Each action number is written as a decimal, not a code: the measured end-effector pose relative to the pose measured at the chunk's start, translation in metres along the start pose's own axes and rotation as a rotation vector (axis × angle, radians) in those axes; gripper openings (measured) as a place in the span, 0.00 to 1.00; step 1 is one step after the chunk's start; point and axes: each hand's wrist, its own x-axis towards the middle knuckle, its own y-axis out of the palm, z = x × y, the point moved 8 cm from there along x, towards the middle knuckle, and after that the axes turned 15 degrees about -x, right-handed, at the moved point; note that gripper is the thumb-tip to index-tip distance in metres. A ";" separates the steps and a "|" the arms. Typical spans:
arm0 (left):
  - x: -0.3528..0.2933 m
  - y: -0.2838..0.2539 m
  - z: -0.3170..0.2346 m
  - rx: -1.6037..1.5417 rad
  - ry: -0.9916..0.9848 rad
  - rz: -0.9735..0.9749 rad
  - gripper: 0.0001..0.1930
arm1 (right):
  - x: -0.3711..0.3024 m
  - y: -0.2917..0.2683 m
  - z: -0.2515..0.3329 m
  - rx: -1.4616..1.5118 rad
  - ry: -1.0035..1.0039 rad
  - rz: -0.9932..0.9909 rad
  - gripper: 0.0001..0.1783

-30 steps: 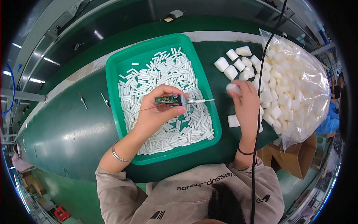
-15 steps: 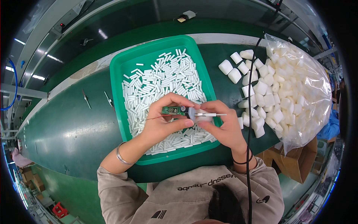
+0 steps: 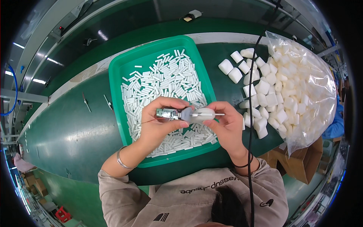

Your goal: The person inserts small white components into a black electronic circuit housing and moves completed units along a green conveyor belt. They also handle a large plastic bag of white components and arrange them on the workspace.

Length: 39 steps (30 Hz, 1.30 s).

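Both hands meet above the green tray [image 3: 124, 75], close to the chest, where the head camera looks straight down on them and the small parts are easiest to see. The left hand [image 3: 159, 126] has its grip closed on a small metal part [image 3: 167, 113], thumb below and fingers curled over the top, so the piece lies level and pointing to the right. A thin wire [image 3: 145, 121] trails from that part back across the left palm, out of the way.

The right hand [image 3: 227, 126] has its grip pinched on a white sleeve [image 3: 204, 112], which lies in line with the metal part; a grey cap [image 3: 186, 113] sits between the two, touching both as far as the picture shows. A slim white rod [image 3: 218, 114] sticks out of the sleeve to the right, past the fingertips. Holding the two pieces end to end on one line looks like the way to keep them aligned; whether they are already seated together I cannot tell.

The tray lies directly under the hands and is full of short white tubes [image 3: 162, 79], so anything dropped would land in it. To the right on the counter [image 3: 64, 132], white foam blocks [image 3: 261, 90] spill from a clear plastic bag [image 3: 314, 94], within reach of the right hand. A black cable [image 3: 250, 125] hangs down in front of the right wrist, and a bracelet [image 3: 121, 160] circles the left wrist.
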 end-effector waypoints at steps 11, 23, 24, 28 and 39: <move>-0.004 0.005 -0.013 0.129 0.072 -0.027 0.19 | -0.011 0.004 -0.009 0.388 -0.054 -0.182 0.13; -0.001 0.011 -0.004 0.293 -0.083 0.027 0.17 | -0.007 -0.006 0.024 -0.070 -0.484 -0.149 0.27; -0.002 0.011 -0.003 0.294 -0.082 0.025 0.17 | -0.010 -0.004 0.031 -0.162 -0.597 -0.132 0.27; -0.003 0.012 0.000 0.305 -0.110 0.034 0.17 | -0.012 0.001 0.030 -0.196 -0.595 -0.106 0.26; -0.004 0.012 -0.005 0.326 -0.094 -0.037 0.18 | -0.018 -0.007 0.002 0.072 -0.249 -0.169 0.17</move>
